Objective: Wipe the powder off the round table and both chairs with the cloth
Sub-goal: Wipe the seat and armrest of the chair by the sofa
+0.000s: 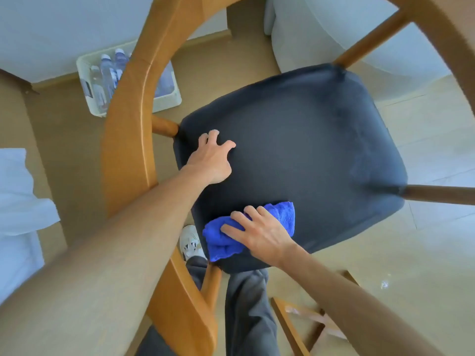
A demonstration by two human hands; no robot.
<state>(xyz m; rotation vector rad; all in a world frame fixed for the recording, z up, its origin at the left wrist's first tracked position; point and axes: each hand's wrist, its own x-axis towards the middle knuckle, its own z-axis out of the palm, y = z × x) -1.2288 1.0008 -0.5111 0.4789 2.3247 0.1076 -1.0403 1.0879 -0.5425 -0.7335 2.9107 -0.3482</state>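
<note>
Blue microfibre cloth [246,231] is being pressed onto the dark fabric seat [308,150] of a wooden chair [126,140], seen from directly above. The cloth is bunched at about 7 o'clock on the seat, near its front edge. It is being held down by the right hand [259,232], whose fingers are spread and laid over the folds, slightly curled into them. The left hand [213,158] is being braced on the seat at about 9 o'clock, fingertips down, fingers apart, nothing held.

Faint pale smears, judged to be powder, are showing toward 2 and 3 o'clock on the seat; the near half is looking cleaner. So this seat is judged partly wiped. A few white specks are lying on the floor [385,283] at 5 o'clock.

The round bench and the second chair are not being shown clearly, so their state cannot be told. A pale basket [169,96] of bottles is standing on the floor at 10 o'clock, behind the curved wooden backrest.
</note>
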